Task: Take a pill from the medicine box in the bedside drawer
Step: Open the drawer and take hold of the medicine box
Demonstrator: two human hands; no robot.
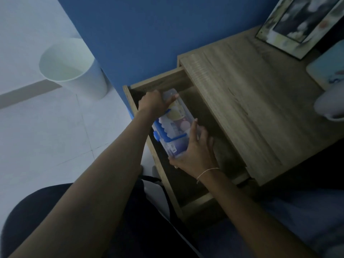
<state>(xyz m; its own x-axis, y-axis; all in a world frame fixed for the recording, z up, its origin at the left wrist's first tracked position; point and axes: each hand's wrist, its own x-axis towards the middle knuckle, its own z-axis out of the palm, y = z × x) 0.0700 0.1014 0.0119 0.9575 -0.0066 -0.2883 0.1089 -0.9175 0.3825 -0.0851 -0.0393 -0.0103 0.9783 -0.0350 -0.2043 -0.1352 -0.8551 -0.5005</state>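
Over the open drawer (168,175), left hand (151,102) at twelve o'clock and right hand (195,153) at six clasped the medicine box (174,123), probably to lift it level.

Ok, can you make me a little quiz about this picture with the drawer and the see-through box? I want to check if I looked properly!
1. True or false: the drawer of the bedside table is shut.
2. How many hands hold the clear medicine box?
3. What stands on the floor left of the drawer? A) a white bin B) a red chair C) a green ball

Key:
1. False. It is pulled open.
2. Two. The left hand has its grip on the far end and the right hand on the near end.
3. A, the white bin.
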